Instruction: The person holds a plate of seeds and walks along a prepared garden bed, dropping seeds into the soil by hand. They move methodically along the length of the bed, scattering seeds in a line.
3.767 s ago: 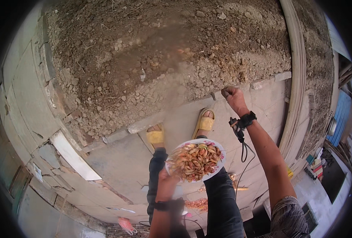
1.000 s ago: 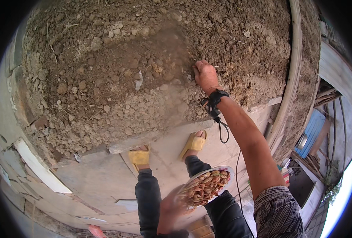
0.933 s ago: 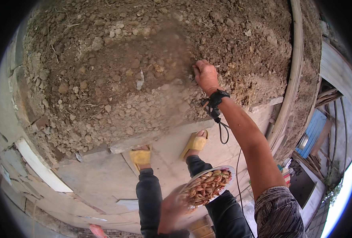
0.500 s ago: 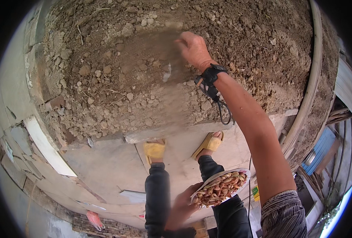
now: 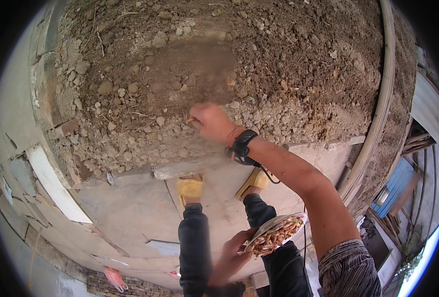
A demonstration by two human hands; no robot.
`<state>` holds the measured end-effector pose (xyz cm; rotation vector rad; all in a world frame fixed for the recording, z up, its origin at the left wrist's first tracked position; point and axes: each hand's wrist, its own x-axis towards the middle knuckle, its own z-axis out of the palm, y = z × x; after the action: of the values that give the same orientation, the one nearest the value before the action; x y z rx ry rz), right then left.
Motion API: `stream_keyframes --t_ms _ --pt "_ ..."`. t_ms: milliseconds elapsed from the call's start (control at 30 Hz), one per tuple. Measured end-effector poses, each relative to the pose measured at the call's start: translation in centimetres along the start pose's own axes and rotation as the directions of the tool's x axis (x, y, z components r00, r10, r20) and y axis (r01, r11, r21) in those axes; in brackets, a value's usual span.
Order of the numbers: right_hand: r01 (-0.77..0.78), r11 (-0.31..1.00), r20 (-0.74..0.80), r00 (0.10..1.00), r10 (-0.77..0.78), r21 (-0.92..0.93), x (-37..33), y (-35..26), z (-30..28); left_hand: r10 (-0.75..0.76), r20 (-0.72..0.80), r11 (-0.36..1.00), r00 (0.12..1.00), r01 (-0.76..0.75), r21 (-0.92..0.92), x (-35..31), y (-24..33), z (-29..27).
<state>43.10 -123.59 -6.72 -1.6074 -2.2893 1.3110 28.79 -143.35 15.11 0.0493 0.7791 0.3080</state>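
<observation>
Small pinkish-brown bulbs or cloves [image 5: 277, 236] fill a shallow white bowl [image 5: 263, 228]. My left hand [image 5: 233, 251] grips its left rim and holds it tilted above my right leg; part of this hand is blurred. My right hand [image 5: 212, 122] is closed, low over the near side of the soil bed [image 5: 303, 74]. A small orange bit shows at its fingertips, too little of it to name. Round the right wrist sits a black strap [image 5: 243, 144] with a dark device and a looped cord.
A stone edging [image 5: 192, 167] borders the soil in front of my yellow slippers [image 5: 189, 189]. Along the right runs a long pale pole [image 5: 384, 94]. A white board [image 5: 56, 183] lies at left, and a blue sheet [image 5: 396, 187] at right.
My right hand has come nearer to me and a little left, from the middle of the soil toward its near edge. The bowl in my left hand has shifted slightly left and down.
</observation>
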Motion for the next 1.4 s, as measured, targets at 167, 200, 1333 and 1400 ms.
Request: stream_keyframes --t_ms 167,200,1333,1400 --pt "-0.143 0.989 -0.170 0.974 0.146 0.033 0.3 3.2 -3.2 -0.080 -0.017 0.996 0.997 0.079 -0.049 0.0 0.1 0.6" --pt "-0.157 0.987 -0.245 0.957 0.157 0.018 0.8 3.5 -4.1 -0.076 -0.035 0.994 0.996 0.073 -0.077 -0.2 0.0 0.8" --pt "-0.624 0.718 -0.428 0.765 0.482 -0.308 -9.6 15.7 -20.3 -0.010 -0.187 0.999 0.982 0.001 -0.048 2.2 -2.1 3.5" --pt "-0.708 0.659 -0.400 0.697 0.595 -0.253 -9.9 18.2 -21.9 -0.016 -0.173 0.999 0.985 0.011 -0.030 2.5 -1.7 3.7"
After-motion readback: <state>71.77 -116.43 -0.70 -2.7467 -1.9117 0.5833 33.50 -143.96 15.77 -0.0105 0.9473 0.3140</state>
